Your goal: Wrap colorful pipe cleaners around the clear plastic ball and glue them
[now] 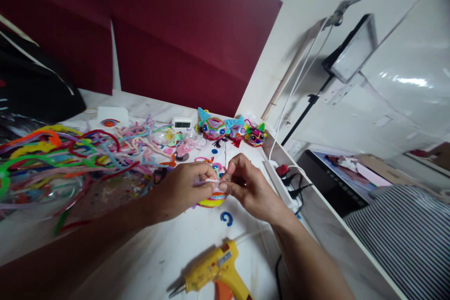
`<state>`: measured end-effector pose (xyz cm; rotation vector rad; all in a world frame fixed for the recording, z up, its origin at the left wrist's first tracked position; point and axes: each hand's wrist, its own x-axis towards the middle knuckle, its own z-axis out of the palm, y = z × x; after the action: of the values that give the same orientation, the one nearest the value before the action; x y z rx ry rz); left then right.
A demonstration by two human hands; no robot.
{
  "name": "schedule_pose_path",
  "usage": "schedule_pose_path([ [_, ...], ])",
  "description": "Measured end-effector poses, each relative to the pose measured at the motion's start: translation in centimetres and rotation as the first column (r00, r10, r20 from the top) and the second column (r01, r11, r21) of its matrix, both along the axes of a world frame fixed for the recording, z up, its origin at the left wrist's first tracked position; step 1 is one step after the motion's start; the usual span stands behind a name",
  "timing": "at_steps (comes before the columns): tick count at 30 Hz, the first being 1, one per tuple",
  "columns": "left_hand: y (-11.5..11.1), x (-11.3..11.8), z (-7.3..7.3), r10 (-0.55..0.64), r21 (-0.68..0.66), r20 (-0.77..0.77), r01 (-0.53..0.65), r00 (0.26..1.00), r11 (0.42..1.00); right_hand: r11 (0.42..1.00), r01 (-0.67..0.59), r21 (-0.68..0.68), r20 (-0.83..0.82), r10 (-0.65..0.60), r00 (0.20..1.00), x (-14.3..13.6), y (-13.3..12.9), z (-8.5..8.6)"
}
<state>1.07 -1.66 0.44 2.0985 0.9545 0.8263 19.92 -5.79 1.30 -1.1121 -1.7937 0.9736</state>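
Observation:
My left hand (pixel 181 191) is closed in a pinch on a short pale pink-lilac pipe cleaner (pixel 213 180). From the other side, the thumb and forefinger of my right hand (pixel 248 187) pinch the same piece. Just beneath the fingertips sits a round craft piece (pixel 212 200) wrapped in yellow, blue and orange fuzzy stripes, its upper part mostly hidden by my hands. A curled blue pipe cleaner (pixel 227 218) lies on the white table in front of it. Nearer to me rests a yellow hot glue gun (pixel 214 267), nozzle towards the lower left.
Many loose coloured pipe cleaners (pixel 80 150) cover the left side. Behind my hands stand finished fuzzy animal heads (pixel 213 128) and a small digital clock (pixel 182 123). A power strip (pixel 283 185) with plugs runs along the table's right edge, below a lamp (pixel 353 51) on a stand.

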Motion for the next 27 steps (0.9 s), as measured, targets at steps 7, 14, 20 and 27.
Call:
schedule_pose_path([
  [7, 0.4, -0.4, 0.1, -0.001, -0.169, 0.079, 0.015, 0.997, 0.986, 0.996, 0.019, 0.083, 0.101, -0.027, 0.995, 0.6, -0.3, 1.3],
  [14, 1.0, -0.9, 0.1, 0.047, -0.154, 0.127, -0.028, 0.991, 0.988, 0.951, 0.017, 0.309, 0.302, -0.115, 0.946, 1.5, -1.0, 2.3],
  [20, 0.8, -1.0, 0.4, 0.061, -0.147, 0.128, -0.042, 0.990, 0.988, 0.939, -0.003, 0.343, 0.413, -0.148, 0.899, 0.9, -1.3, 2.4],
  [27, 0.9, -0.9, 0.6, 0.054, -0.193, 0.180, -0.019, 0.982, 0.981, 0.946, 0.103, 0.308, 0.294, -0.197, 0.935, 0.7, -1.0, 2.3],
])
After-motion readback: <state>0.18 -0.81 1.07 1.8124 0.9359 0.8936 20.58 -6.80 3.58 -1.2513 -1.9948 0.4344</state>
